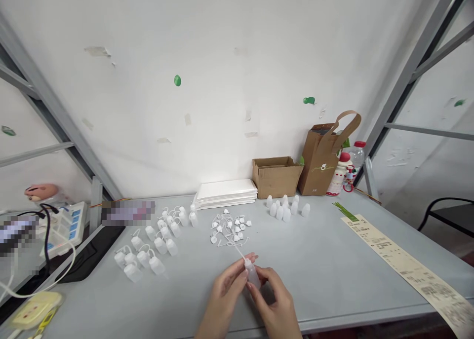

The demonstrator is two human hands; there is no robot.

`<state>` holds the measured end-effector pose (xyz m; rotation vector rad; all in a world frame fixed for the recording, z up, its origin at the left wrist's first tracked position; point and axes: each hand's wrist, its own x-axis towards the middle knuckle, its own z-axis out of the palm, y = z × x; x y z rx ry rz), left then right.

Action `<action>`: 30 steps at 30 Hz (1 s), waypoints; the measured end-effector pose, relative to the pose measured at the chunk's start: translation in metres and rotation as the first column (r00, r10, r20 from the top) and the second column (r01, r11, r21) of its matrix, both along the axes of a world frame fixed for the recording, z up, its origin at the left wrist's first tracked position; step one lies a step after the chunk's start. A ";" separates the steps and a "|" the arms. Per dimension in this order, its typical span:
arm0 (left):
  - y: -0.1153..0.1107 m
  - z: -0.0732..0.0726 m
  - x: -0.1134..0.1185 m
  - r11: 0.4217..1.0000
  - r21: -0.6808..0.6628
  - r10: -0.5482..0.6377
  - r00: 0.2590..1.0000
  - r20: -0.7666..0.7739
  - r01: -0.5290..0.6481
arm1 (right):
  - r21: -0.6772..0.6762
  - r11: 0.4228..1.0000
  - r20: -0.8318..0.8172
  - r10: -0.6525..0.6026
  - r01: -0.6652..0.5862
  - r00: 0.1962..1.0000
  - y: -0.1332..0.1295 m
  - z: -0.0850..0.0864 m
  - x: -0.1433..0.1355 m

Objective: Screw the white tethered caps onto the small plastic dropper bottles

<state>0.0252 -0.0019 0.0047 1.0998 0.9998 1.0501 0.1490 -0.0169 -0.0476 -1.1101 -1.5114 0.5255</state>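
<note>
Near the front of the grey table, a small translucent squeeze bottle [254, 277] is held between both hands, tilted slightly. A white cap [247, 263] with a thin strap sits at its neck, the strap pointing up and left. My left hand [227, 284] pinches around the cap and neck. My right hand [274, 299] grips the bottle's body between thumb and fingers. Just beyond the hands lies a pile of loose white caps [231, 225] with straps. Capped bottles [157, 265] stand in a group on the left. Several bottles without caps [286, 213] are at the back right.
At the back are a stack of white boards [225, 191], an open cardboard box [277, 178] and a brown paper bag [318, 161]. A long printed paper strip [400, 265] runs along the right. Power strip [70, 228] and cables lie at far left.
</note>
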 end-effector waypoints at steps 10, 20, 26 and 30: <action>0.008 -0.003 0.004 0.993 -0.030 0.119 0.992 0.032 -0.118 | -0.077 0.989 -0.024 0.122 -0.124 0.992 0.002 0.005 0.005; 0.001 0.000 0.005 0.997 -0.073 -0.007 0.991 0.135 0.017 | -0.080 0.996 -0.125 -0.044 0.034 0.991 0.001 -0.001 -0.006; 0.000 -0.001 0.007 0.991 -0.132 0.013 0.988 0.157 0.008 | 0.001 0.998 -0.065 -0.070 0.070 0.995 0.000 -0.001 -0.008; -0.004 0.003 0.011 0.989 -0.141 0.074 0.975 0.211 -0.045 | 0.031 0.996 -0.052 -0.085 0.087 0.995 -0.001 0.001 -0.009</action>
